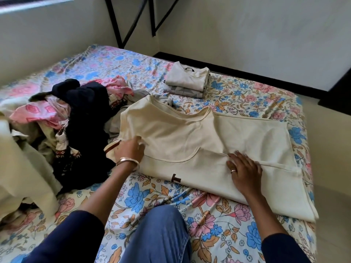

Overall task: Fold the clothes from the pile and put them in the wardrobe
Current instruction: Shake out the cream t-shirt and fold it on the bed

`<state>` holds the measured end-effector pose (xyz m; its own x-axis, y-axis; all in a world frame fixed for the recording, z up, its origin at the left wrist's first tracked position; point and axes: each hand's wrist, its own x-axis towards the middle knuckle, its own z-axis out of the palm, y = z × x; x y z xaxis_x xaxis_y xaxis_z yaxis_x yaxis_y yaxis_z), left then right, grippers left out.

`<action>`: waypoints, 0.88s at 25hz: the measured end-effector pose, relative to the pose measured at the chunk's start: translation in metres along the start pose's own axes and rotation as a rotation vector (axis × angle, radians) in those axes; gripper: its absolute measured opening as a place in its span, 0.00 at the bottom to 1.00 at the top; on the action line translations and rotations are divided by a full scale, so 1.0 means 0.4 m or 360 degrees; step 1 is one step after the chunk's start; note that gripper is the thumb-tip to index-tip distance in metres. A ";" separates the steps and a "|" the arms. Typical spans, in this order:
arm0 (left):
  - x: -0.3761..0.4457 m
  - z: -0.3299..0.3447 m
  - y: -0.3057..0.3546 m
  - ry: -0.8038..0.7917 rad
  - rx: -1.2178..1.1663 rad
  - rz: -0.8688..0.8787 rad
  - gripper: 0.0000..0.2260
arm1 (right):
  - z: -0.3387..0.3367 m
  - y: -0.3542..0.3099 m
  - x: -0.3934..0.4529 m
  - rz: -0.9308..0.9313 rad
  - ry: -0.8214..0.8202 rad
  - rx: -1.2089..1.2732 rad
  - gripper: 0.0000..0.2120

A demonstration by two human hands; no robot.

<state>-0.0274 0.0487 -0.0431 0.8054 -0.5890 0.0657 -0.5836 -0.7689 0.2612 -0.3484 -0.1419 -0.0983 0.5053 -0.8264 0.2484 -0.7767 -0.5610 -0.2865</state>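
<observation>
Your left hand [129, 150] pinches the cream shirt [199, 149] at its edge nearest the pile [62, 118], fingers curled. Your right hand [245, 171] presses flat on the shirt, fingers straight; the shirt lies on the bed [148, 196], right of the pile.

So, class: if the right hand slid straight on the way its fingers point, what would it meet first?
Its fingers point up and slightly left across the cream T-shirt, so the right hand would probably reach the curved neckline seam first; depth is uncertain.
</observation>
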 end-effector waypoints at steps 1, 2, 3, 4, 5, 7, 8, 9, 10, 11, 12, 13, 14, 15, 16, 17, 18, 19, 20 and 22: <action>0.036 -0.016 0.006 0.0132 -0.0158 -0.0023 0.14 | -0.005 -0.021 0.020 0.0058 0.0093 0.0039 0.22; 0.071 -0.030 0.016 0.0248 -0.0258 -0.0016 0.13 | -0.012 -0.039 0.048 0.0106 0.0161 0.0082 0.17; 0.110 -0.044 0.029 0.0322 -0.0317 0.0018 0.14 | -0.018 -0.053 0.082 0.0143 0.0214 0.0136 0.12; 0.154 -0.055 0.047 0.0357 -0.0336 0.0073 0.16 | -0.021 -0.061 0.121 0.0161 0.0244 0.0193 0.10; 0.193 -0.063 0.065 0.0337 -0.0305 0.0144 0.19 | -0.024 -0.068 0.158 0.0169 0.0240 0.0247 0.12; 0.266 -0.058 0.116 0.0241 -0.0107 0.0451 0.23 | -0.020 -0.065 0.245 0.0147 0.0202 0.0341 0.16; 0.298 -0.045 0.145 0.0220 0.0003 0.0719 0.24 | -0.013 -0.058 0.293 0.0130 0.0174 0.0372 0.18; 0.322 -0.023 0.175 0.0181 0.0095 0.0994 0.24 | -0.003 -0.049 0.340 0.0126 0.0129 0.0388 0.19; 0.328 -0.003 0.203 0.0096 0.0176 0.1184 0.23 | 0.006 -0.036 0.380 0.0131 0.0075 0.0379 0.19; 0.330 0.024 0.231 -0.0032 0.0252 0.1271 0.22 | 0.019 -0.016 0.419 0.0142 0.0022 0.0323 0.20; 0.331 0.056 0.257 -0.0140 0.0323 0.1286 0.21 | 0.032 0.009 0.453 0.0165 -0.0031 0.0231 0.20; 0.331 0.085 0.271 -0.0194 0.0378 0.1268 0.20 | 0.041 0.032 0.474 0.0204 -0.0100 0.0136 0.20; 0.334 0.111 0.279 -0.0183 0.0387 0.1230 0.19 | 0.050 0.055 0.488 0.0251 -0.0168 0.0056 0.20; 0.341 0.130 0.283 -0.0137 0.0319 0.1171 0.18 | 0.058 0.078 0.504 0.0287 -0.0199 -0.0007 0.18; 0.348 0.141 0.282 -0.0084 0.0203 0.1082 0.15 | 0.064 0.100 0.517 0.0288 -0.0174 -0.0063 0.15; 0.357 0.149 0.278 -0.0033 0.0100 0.0973 0.12 | 0.067 0.118 0.530 0.0262 -0.0105 -0.0117 0.12; 0.366 0.154 0.274 0.0032 0.0062 0.0870 0.10 | 0.068 0.135 0.545 0.0235 -0.0010 -0.0176 0.09; 0.370 0.158 0.271 0.0091 0.0090 0.0791 0.09 | 0.066 0.148 0.561 0.0227 0.0099 -0.0227 0.06; 0.371 0.160 0.271 0.0126 0.0144 0.0748 0.09 | 0.061 0.156 0.576 0.0247 0.0202 -0.0263 0.05; 0.368 0.159 0.277 0.0114 0.0220 0.0730 0.10 | 0.045 0.159 0.600 0.0306 0.0252 -0.0235 0.06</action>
<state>0.0199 -0.1390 -0.0658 0.4641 -0.8601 0.2118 -0.8845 -0.4626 0.0597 -0.2698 -0.3769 -0.0738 0.2875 -0.8927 0.3471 -0.9048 -0.3719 -0.2071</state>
